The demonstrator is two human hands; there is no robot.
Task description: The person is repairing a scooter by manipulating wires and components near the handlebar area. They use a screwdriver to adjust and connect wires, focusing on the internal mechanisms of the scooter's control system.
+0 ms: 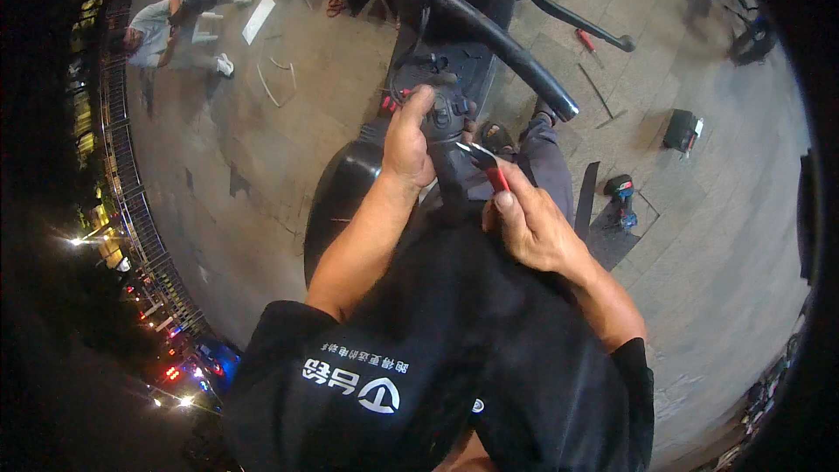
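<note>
My left hand [406, 144] is closed around a black handlebar switch housing [444, 112], its thumb along the near side. Dark wires and a bit of red show beside that thumb. In my right hand [535, 225] is a pair of red-handled pliers [496, 177], gripped between thumb and fingers. Their bright tips point up and left, close below the housing; whether they touch it I cannot tell. Beyond my hands lies the scooter's bare handlebar [511, 57], with a black brake lever [559, 13] above it. The black scooter seat [345, 179] is left of my left hand.
On the paving to the right lie a cordless drill [621, 199], a black box [680, 133], a red screwdriver [586, 40] and a thin T-shaped tool [599, 92]. Red-handled scissors [334, 7] lie at the far left. Another person [156, 35] sits near a railing [140, 201].
</note>
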